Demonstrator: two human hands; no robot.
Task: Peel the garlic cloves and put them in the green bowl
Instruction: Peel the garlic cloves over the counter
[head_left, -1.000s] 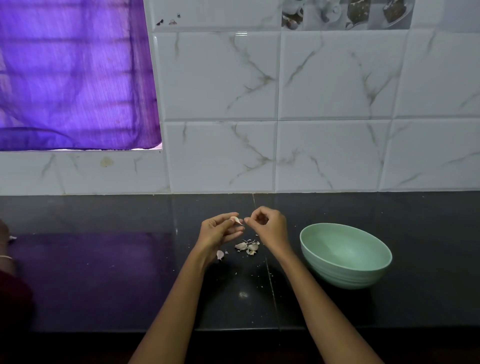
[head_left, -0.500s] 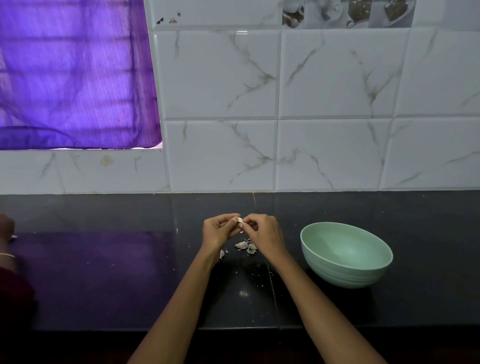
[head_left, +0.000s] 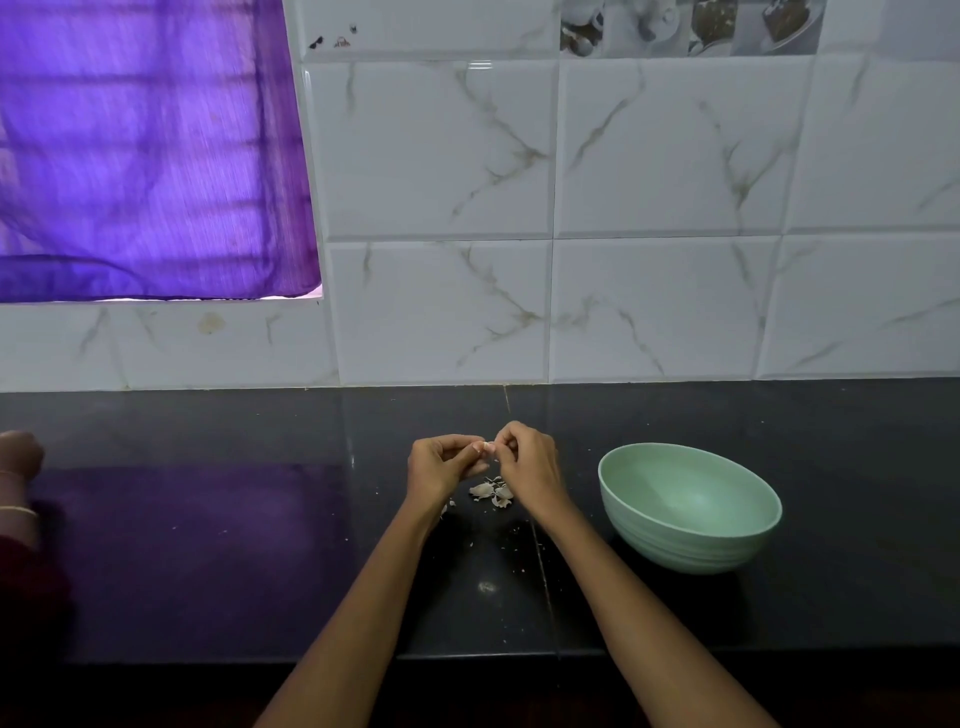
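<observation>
Hands closed together since earlier | left hand (head_left: 442, 467), right hand (head_left: 525, 462) grip: pinching garlic clove (head_left: 487, 446)

1. A second ago my left hand (head_left: 441, 467) and my right hand (head_left: 524, 462) were a little apart above the peel scraps (head_left: 491, 491), with the garlic clove (head_left: 485, 446) showing plainly at my left fingertips. Now the two hands are closed in together over those scraps.
2. My right fingertips have come onto the clove, so both hands now pinch it between them.
3. Less of the clove shows now: only a small pale bit peeks out between my fingertips above the scraps.
</observation>
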